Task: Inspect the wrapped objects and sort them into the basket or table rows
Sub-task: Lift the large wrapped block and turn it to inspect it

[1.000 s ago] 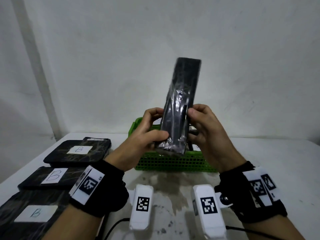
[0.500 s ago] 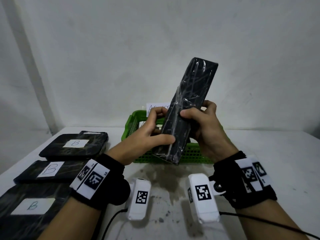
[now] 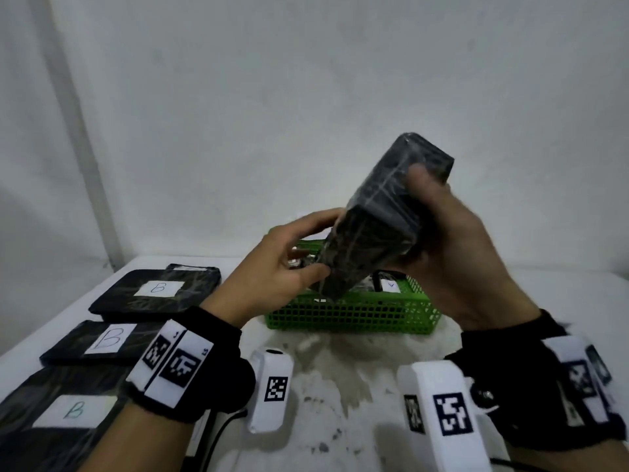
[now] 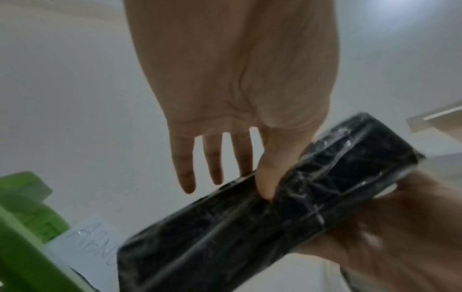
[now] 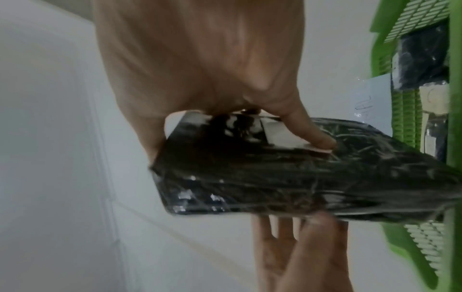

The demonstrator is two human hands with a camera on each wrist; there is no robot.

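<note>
A black object wrapped in clear film (image 3: 374, 229) hangs tilted above the green basket (image 3: 354, 318), its top end leaning right. My right hand (image 3: 432, 212) grips its upper part from the right, thumb on the near face. The right wrist view shows that thumb on a white label (image 5: 282, 136) on the wrapped object (image 5: 275, 177). My left hand (image 3: 306, 247) is at the lower left end. In the left wrist view, its fingers (image 4: 212, 164) are straight and spread, and only the thumb touches the wrapped object (image 4: 250, 227).
Three black wrapped packages labelled B lie in a row on the left of the table (image 3: 155, 291) (image 3: 102, 342) (image 3: 64, 413). The basket holds another wrapped package with a white label (image 3: 389, 284). Two white marker-tagged devices (image 3: 272, 386) (image 3: 442, 413) with cables lie near the front.
The wrapped object has tipped from nearly upright to leaning right. My right hand slid up along it, and my left hand's curled fingers have straightened.
</note>
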